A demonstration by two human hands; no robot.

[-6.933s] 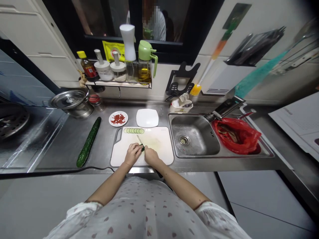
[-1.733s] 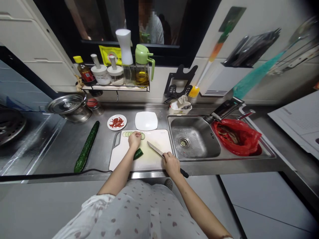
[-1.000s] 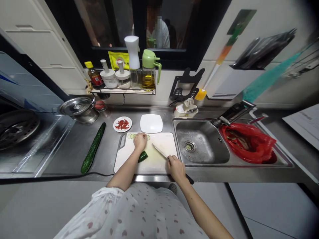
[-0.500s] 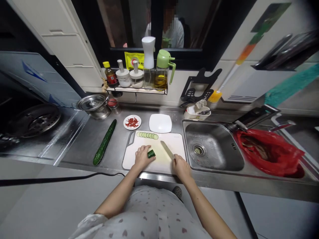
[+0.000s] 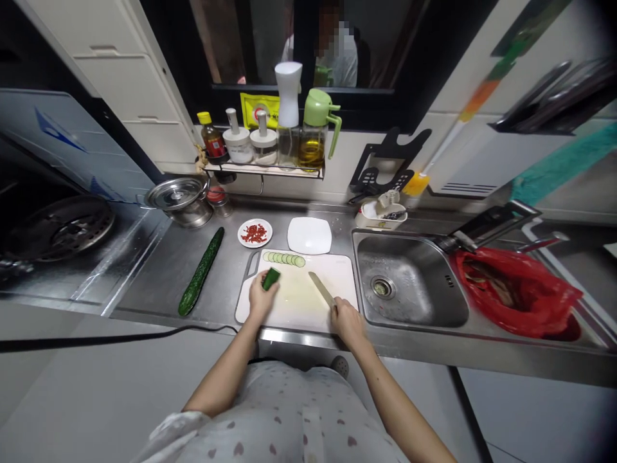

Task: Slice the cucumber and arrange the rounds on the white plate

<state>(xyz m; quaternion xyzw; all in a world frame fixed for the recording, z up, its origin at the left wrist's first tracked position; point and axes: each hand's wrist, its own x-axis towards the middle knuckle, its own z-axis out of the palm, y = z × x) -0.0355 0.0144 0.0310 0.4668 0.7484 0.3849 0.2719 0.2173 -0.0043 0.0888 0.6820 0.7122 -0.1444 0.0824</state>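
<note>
My left hand (image 5: 261, 299) is closed round a short cucumber piece (image 5: 271, 278) over the left part of a white cutting board (image 5: 308, 315). In my right hand (image 5: 348, 319) is the handle of a kitchen knife (image 5: 321, 288), its blade slanting up and left across the board. A row of overlapping cucumber slices (image 5: 284, 259) lies along the board's back edge. To the left, a long whole cucumber (image 5: 201, 270) rests on the steel counter. Behind the board sit a bare white plate (image 5: 309, 235) and a small plate (image 5: 241, 241) holding chopped red bits (image 5: 255, 233).
A steel sink (image 5: 414, 283) adjoins the board on the right, with a red plastic bag (image 5: 520, 308) beyond it. A lidded pot (image 5: 180, 202) stands at the back left. Above the counter, a rack (image 5: 270, 172) carries bottles and jars, including a green-topped oil bottle (image 5: 315, 132).
My left hand has moved left and slightly away from me with the cucumber piece, which is now tilted. The knife and my right hand stay nearly in place.
</note>
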